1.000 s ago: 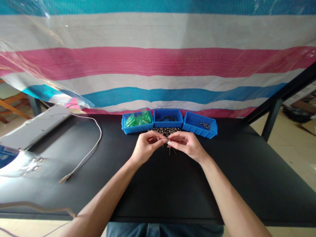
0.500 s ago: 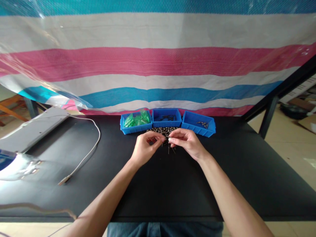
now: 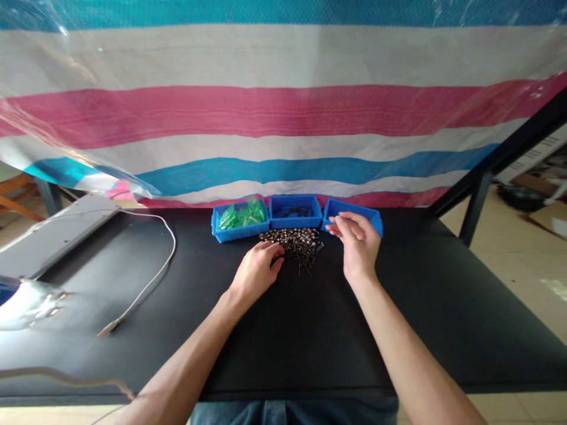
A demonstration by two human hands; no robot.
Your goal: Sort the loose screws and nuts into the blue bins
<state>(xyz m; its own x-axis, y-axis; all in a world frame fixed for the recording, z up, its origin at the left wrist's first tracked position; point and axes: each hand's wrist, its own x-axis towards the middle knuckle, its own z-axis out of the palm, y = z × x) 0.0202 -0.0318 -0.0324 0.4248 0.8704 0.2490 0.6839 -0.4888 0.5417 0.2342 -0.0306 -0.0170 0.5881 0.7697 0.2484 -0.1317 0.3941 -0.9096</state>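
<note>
A pile of small metal screws [image 3: 303, 248], dark shanks with shinier heads, lies on the black table in front of the bins. At its left edge is my left hand [image 3: 257, 268], fingers curled and the thumb slightly apart, with nothing visible between them. My right hand [image 3: 359, 245] hovers over the front of the right blue bin [image 3: 376, 219], its thumb and fingertips drawn together. Whatever it may hold is too small to make out. The hand covers most of that bin's inside.
The left blue bin [image 3: 239, 235] holds green plastic pieces [image 3: 243, 216]. In the middle blue bin [image 3: 296, 223] are small dark parts [image 3: 299, 211]. A white cable [image 3: 153, 283] and a grey panel [image 3: 57, 236] lie left. A striped sheet [image 3: 283, 112] hangs behind the table.
My hands have parted from their meeting point above the screws. The right one has moved right to the right bin; the left has dropped slightly at the pile's left edge, its thumb and fingers separating.
</note>
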